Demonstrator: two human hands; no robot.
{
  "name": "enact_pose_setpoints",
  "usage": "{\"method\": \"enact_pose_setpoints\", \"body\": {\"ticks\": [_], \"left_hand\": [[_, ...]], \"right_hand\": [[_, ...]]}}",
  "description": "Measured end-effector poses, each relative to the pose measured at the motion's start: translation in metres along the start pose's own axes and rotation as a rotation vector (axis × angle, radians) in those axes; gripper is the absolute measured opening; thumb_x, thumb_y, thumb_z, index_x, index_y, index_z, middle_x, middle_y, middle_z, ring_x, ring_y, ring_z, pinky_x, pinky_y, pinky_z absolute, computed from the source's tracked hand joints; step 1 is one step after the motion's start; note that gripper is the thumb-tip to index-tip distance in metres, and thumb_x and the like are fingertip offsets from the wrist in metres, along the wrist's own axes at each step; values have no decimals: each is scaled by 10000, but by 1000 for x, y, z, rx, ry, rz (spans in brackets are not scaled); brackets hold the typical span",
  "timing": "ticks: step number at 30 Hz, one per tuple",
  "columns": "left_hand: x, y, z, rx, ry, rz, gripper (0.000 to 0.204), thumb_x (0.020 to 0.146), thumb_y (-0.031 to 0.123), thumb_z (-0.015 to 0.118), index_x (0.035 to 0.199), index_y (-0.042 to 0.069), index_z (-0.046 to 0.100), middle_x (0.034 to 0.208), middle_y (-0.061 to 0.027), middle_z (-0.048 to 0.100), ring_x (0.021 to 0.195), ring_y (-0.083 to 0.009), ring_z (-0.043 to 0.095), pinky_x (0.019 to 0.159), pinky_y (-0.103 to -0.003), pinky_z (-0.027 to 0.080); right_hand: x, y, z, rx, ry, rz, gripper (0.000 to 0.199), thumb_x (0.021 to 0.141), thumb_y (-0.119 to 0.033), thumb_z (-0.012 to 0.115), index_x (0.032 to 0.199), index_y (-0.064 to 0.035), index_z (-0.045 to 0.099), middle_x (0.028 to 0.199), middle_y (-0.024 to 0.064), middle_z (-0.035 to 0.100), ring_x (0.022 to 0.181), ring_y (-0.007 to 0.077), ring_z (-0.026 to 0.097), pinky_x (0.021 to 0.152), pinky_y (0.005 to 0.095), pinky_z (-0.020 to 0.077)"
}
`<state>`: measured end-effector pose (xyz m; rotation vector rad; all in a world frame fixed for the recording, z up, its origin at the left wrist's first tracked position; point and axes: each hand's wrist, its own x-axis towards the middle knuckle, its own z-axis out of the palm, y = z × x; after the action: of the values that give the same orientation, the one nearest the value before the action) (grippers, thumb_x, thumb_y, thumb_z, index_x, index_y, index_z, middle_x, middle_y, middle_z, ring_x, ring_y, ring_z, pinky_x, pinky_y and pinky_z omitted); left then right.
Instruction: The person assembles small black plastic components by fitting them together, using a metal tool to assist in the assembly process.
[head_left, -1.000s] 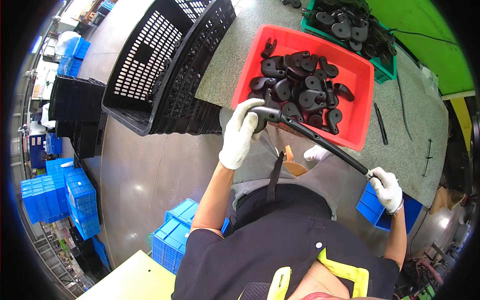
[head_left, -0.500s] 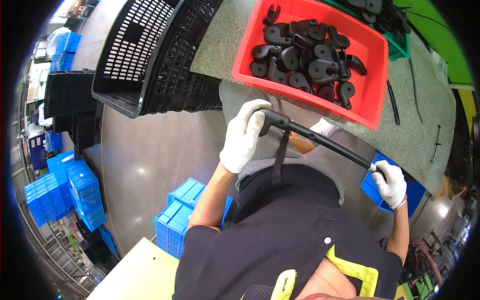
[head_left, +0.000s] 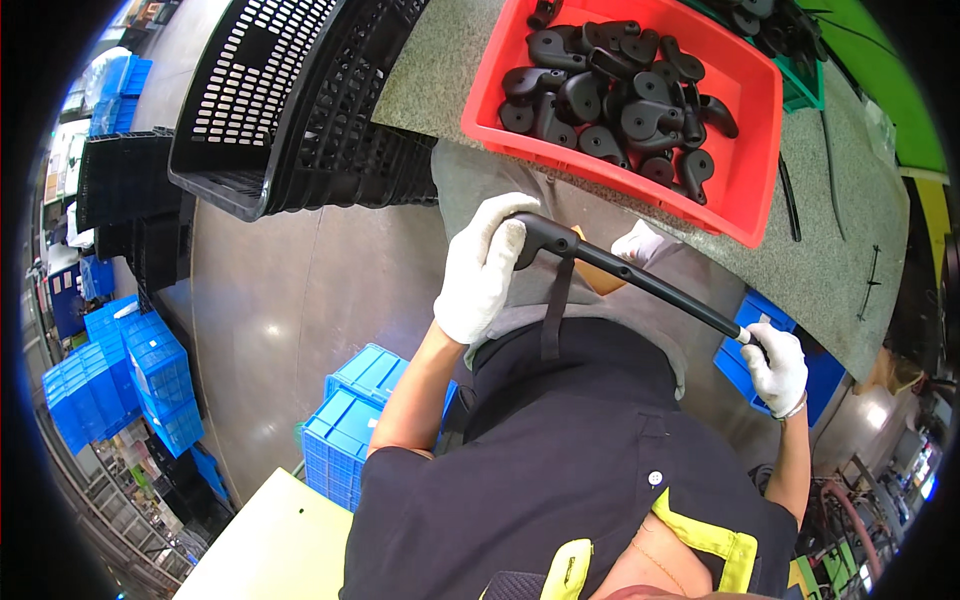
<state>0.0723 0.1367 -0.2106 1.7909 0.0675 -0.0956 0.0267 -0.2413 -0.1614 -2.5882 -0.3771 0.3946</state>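
Note:
A black rod with a curved black plastic fitting at its left end spans the space before my body, sloping down to the right. My left hand, in a white glove, is wrapped round the fitting. At the other end, my white-gloved right hand pinches the rod's tip, where a short pale section shows. Beyond the rod, a red bin on the table holds a heap of similar black fittings.
The grey speckled table carries thin black strips and a green bin of black parts. Black perforated crates stand left of it. Blue boxes stand at my left, near a pale yellow surface. Another blue bin lies below the table's edge.
The view has shifted slightly. Both hands keep their hold on the rod and fitting, which stay at nearly the same slant.

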Motion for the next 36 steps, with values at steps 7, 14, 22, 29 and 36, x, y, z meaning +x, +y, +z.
{"method": "enact_pose_setpoints", "body": {"ticks": [7, 14, 22, 29, 36], "left_hand": [[-1, -7, 3, 42, 29, 81, 311, 999, 308, 455, 1156, 71, 582, 887, 9, 567, 699, -57, 463, 633, -217, 399], [-1, -1, 4, 79, 14, 77, 273, 993, 248, 457, 1129, 44, 578, 957, -50, 589, 833, -108, 523, 772, -250, 434], [-1, -2, 3, 64, -3, 30, 260, 985, 224, 458, 1126, 39, 575, 1001, -68, 592, 886, -136, 544, 829, -264, 431], [-2, -21, 9, -65, 24, 163, 417, 956, 395, 531, 1167, 35, 533, 1018, -46, 564, 893, -126, 529, 801, -264, 442], [-3, -32, 14, -232, 19, -134, 486, 946, 497, 501, 1169, 65, 496, 1047, -61, 577, 812, -113, 551, 710, -248, 464]], "right_hand": [[-1, 2, 7, -8, 7, 3, 182, 724, -101, 687, 889, -48, 633, 686, 109, 583, 573, 292, 557, 559, 367, 435], [-1, 3, 13, 35, 15, -19, 128, 796, -131, 641, 876, -34, 621, 607, 104, 500, 532, 263, 518, 535, 345, 399], [2, 0, 15, 61, -37, 10, 147, 731, -66, 644, 869, -25, 611, 659, 127, 547, 572, 306, 559, 537, 363, 426], [4, -2, 24, 355, -555, 335, 88, 840, -123, 585, 827, -36, 582, 583, 123, 544, 516, 251, 568, 497, 352, 407], [1, -21, 38, 1, 2, 4, 115, 768, -104, 668, 776, -52, 567, 623, 106, 554, 559, 295, 573, 510, 364, 425]]}}
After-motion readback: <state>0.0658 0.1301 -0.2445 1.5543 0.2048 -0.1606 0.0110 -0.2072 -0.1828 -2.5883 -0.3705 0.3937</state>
